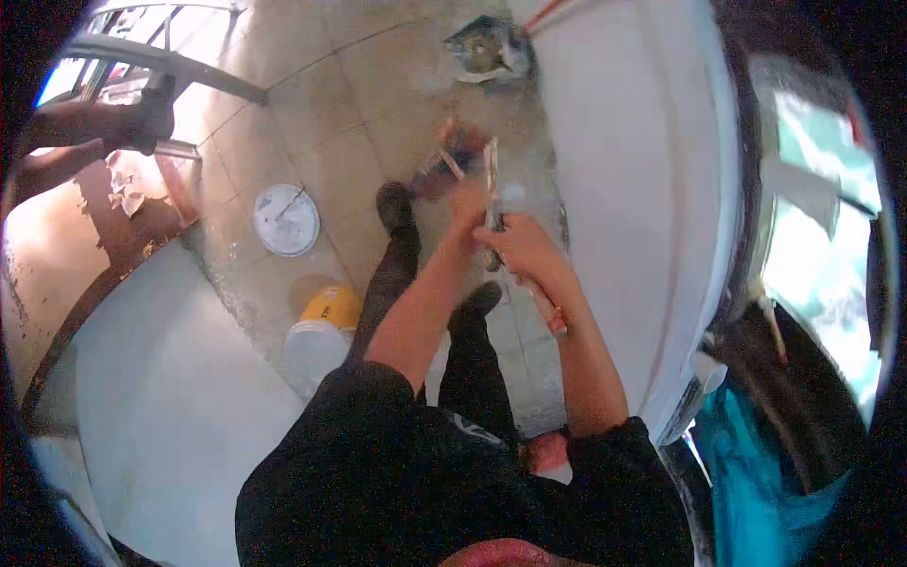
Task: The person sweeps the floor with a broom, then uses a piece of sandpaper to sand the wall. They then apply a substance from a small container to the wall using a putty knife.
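Right hand (518, 246) is closed round the pale-stained tool (491, 170), held out above the tiled floor (345, 99); left hand (467, 206) sits close beside it, blurred, grip can't be told. Firm grip, steady wrists should control it best. Open sack (462, 41) holds greyish stuff; yellow bucket (337, 307): contents hidden.

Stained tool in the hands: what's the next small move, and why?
Probably steady the stained tool with the left hand: the right hand grips it, its far end juts past both hands, and blur hides whether the left grips too.
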Demonstrator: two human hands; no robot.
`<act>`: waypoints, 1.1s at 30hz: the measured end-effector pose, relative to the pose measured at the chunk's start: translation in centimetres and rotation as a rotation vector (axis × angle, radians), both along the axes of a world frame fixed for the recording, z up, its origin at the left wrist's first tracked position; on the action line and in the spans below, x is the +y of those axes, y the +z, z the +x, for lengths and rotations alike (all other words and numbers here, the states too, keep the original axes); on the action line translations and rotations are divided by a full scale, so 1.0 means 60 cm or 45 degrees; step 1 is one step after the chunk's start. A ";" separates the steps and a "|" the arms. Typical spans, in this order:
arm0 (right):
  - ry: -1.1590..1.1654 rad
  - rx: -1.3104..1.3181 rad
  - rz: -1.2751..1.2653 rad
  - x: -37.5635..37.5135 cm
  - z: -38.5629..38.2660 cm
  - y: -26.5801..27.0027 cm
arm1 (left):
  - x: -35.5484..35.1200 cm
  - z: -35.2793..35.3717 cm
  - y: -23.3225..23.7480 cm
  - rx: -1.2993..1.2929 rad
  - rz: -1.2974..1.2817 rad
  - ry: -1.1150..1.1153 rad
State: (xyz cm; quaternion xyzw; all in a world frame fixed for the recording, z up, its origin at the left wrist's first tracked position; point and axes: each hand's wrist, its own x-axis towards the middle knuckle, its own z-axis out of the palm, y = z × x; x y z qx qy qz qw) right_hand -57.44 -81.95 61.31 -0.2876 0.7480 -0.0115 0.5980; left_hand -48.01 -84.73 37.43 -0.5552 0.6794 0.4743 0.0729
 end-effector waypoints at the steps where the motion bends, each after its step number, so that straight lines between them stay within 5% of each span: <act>1: -0.066 -0.023 -0.076 -0.051 0.021 -0.002 | -0.064 0.025 -0.003 -0.028 -0.047 -0.027; 6: -0.208 -0.013 -0.252 -0.271 0.107 -0.044 | -0.357 0.095 -0.073 0.123 -0.010 0.317; 8: -0.410 -0.116 -0.298 -0.339 0.129 -0.026 | -0.434 0.108 -0.051 0.081 0.037 0.189; 12: -0.444 -0.021 -0.302 -0.388 0.139 -0.033 | -0.494 0.083 0.008 -0.053 -0.591 -0.186; 13: -0.458 -0.029 -0.320 -0.378 0.136 -0.019 | -0.479 0.074 0.036 0.033 -0.281 0.171; 17: -0.321 -0.088 -0.128 -0.324 0.121 0.082 | -0.366 0.096 0.037 0.342 -0.024 0.630; 19: -0.189 -0.086 -0.174 -0.277 0.128 0.114 | -0.316 0.104 0.161 0.495 0.223 1.114; 21: -0.134 -0.066 -0.310 -0.238 0.134 0.122 | -0.266 0.127 0.198 0.454 -0.011 1.105; 23: 0.040 -0.199 -0.194 -0.242 0.140 0.145 | -0.215 0.178 0.154 0.547 0.127 1.333; 24: 0.045 -0.205 -0.191 -0.247 0.144 0.133 | -0.199 0.203 0.136 0.798 0.655 1.853; 26: 0.367 -0.323 -0.183 -0.255 0.159 0.079 | -0.179 0.259 0.109 1.168 0.911 2.315; 28: 0.629 -0.403 -0.195 -0.305 0.175 0.025 | -0.189 0.315 0.044 1.136 0.868 2.507; 33: 0.986 -0.388 -0.371 -0.463 0.189 -0.085 | -0.230 0.347 -0.127 1.662 0.414 1.982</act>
